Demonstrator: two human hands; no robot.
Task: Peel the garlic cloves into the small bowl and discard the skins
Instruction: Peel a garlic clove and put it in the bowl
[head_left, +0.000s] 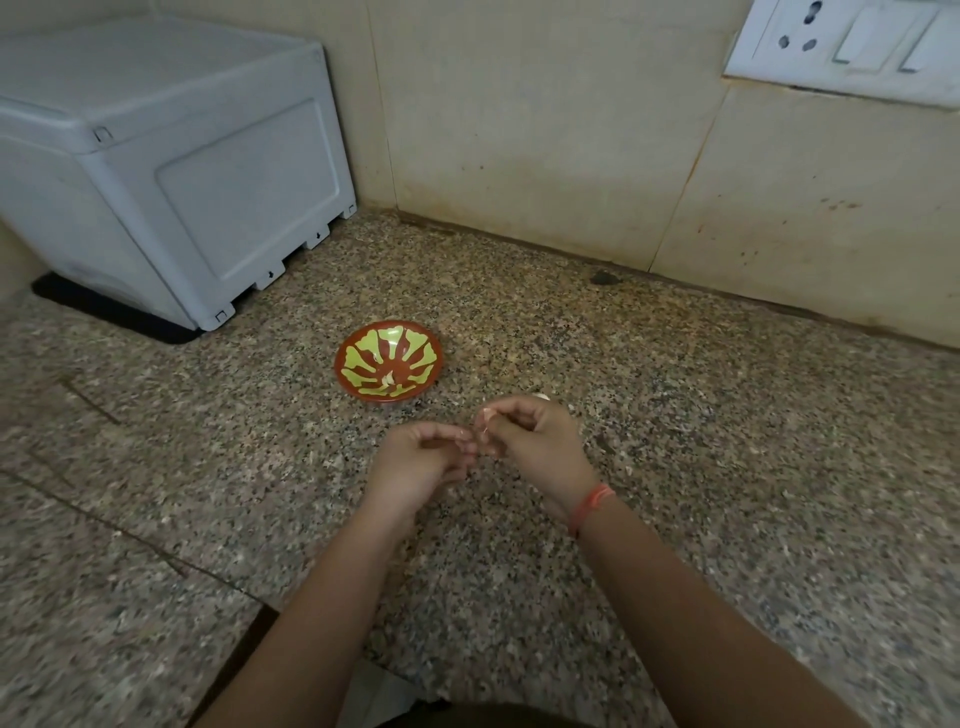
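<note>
A small red bowl (389, 362) with a yellow-green leaf pattern sits on the speckled granite counter, with a pale peeled clove (387, 383) near its front. Just in front of it and to the right, my left hand (421, 460) and my right hand (530, 441) meet above the counter with curled fingers. Together they pinch a small garlic clove (480, 434) between their fingertips; most of it is hidden by the fingers. A pale bit of garlic (542, 397) peeks out behind my right hand. An orange thread band is on my right wrist.
A grey plastic box (171, 156) on a dark mat stands at the back left. The beige tiled wall runs along the back, with a white socket and switch plate (852, 41) at top right. A small dark speck (604, 278) lies near the wall.
</note>
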